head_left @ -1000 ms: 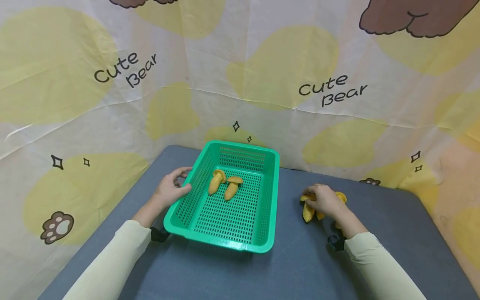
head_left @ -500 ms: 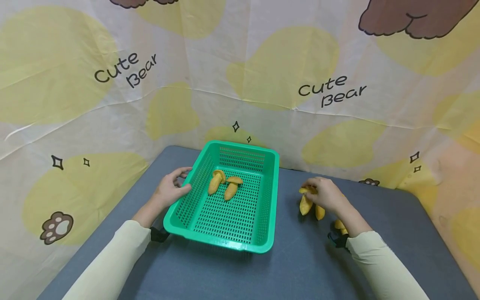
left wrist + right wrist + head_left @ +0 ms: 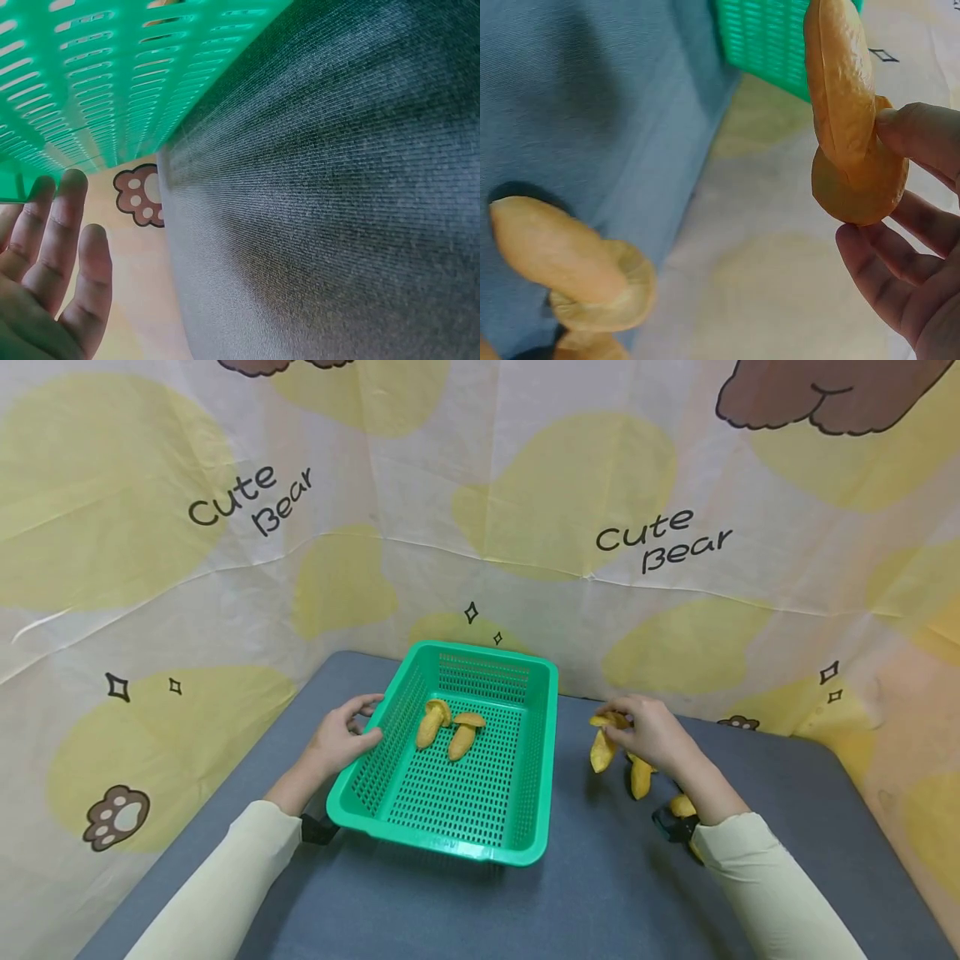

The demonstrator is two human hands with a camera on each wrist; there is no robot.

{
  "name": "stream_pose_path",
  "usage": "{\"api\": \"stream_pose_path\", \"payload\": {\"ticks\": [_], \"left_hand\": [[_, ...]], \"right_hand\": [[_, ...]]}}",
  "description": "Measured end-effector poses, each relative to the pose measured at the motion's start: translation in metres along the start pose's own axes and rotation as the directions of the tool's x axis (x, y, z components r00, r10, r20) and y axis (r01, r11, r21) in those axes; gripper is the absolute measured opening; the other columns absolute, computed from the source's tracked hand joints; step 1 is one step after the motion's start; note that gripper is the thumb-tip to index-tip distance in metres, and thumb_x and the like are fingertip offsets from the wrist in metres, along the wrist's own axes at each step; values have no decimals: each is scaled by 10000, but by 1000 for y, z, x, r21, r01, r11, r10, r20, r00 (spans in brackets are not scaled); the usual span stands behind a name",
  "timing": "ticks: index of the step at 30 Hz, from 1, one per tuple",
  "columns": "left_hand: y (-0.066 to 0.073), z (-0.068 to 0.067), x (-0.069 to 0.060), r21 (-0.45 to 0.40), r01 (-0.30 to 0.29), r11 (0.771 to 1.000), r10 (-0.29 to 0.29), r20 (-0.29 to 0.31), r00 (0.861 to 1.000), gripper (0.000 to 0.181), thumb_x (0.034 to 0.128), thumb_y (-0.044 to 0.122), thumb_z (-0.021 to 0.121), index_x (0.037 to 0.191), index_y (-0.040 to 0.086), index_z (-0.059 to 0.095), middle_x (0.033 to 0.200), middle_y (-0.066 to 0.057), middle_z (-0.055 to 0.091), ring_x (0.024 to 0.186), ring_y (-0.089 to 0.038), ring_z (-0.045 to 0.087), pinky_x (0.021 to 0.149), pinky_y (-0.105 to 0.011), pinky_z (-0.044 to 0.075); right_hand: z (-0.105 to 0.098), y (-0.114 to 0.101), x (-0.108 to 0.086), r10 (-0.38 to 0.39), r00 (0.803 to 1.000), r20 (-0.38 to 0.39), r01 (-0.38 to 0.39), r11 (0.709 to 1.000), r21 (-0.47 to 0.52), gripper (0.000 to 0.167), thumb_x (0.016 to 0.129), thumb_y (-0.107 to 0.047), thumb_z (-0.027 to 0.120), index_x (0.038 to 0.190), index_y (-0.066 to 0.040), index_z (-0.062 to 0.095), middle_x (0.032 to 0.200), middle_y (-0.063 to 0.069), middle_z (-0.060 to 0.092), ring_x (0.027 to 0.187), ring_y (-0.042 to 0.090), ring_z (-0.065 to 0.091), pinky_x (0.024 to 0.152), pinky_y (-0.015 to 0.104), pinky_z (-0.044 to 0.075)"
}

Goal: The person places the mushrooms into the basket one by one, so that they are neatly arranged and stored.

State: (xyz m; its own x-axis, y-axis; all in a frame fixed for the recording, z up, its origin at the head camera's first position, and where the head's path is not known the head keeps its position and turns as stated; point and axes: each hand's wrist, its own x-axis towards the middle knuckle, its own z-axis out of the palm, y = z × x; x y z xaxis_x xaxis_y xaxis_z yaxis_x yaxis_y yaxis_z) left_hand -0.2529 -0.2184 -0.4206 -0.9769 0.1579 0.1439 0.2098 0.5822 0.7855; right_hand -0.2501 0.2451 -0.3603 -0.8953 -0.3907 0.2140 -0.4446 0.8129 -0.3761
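My right hand (image 3: 651, 737) pinches a yellow mushroom (image 3: 602, 750) by its cap, above the table to the right of the green basket (image 3: 536, 810). In the right wrist view, thumb and fingertips hold the cap of this mushroom (image 3: 844, 90), its stem pointing up in that view. Beside the basket's left wall, my left hand (image 3: 341, 739) touches the rim with thumb and fingertips; the left wrist view shows these fingers (image 3: 64, 217) fairly straight against the slotted wall (image 3: 112, 82). Two mushrooms, one (image 3: 432, 724) left of the other (image 3: 466, 737), lie inside the basket.
Under the right hand lies another mushroom (image 3: 640, 777) on the grey-blue table (image 3: 585, 893). A further mushroom (image 3: 682, 806) lies partly hidden by the right wrist's black camera band (image 3: 672, 825). A printed cloth (image 3: 525, 510) hangs behind the table.
My right hand has lifted the mushroom off the table and moved it slightly left and away from me, uncovering mushrooms behind. My left hand and the basket stay in place.
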Motion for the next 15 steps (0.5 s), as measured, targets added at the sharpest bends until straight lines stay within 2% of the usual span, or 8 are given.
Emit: {"api": "stream_pose_path", "payload": {"ticks": [7, 15], "left_hand": [[-1, 0, 0, 10, -4, 1000, 4, -2, 1000, 548, 904, 165, 585, 1436, 169, 456, 1225, -133, 524, 581, -130, 448, 604, -330, 403], [0, 0, 1, 15, 3, 1000, -3, -5, 1000, 550, 900, 160, 579, 1436, 176, 457, 1220, -129, 526, 588, -126, 453, 611, -332, 403]], "right_hand": [[-10, -13, 11, -50, 998, -32, 50, 999, -16, 238, 876, -107, 681, 1112, -99, 708, 1074, 112, 691, 959, 292, 638, 784, 461, 529], [-12, -34, 27, -102, 994, -39, 103, 995, 9, 235, 871, -117, 692, 1105, -111, 710, 1066, 78, 688, 955, 262, 636, 796, 443, 531]]}}
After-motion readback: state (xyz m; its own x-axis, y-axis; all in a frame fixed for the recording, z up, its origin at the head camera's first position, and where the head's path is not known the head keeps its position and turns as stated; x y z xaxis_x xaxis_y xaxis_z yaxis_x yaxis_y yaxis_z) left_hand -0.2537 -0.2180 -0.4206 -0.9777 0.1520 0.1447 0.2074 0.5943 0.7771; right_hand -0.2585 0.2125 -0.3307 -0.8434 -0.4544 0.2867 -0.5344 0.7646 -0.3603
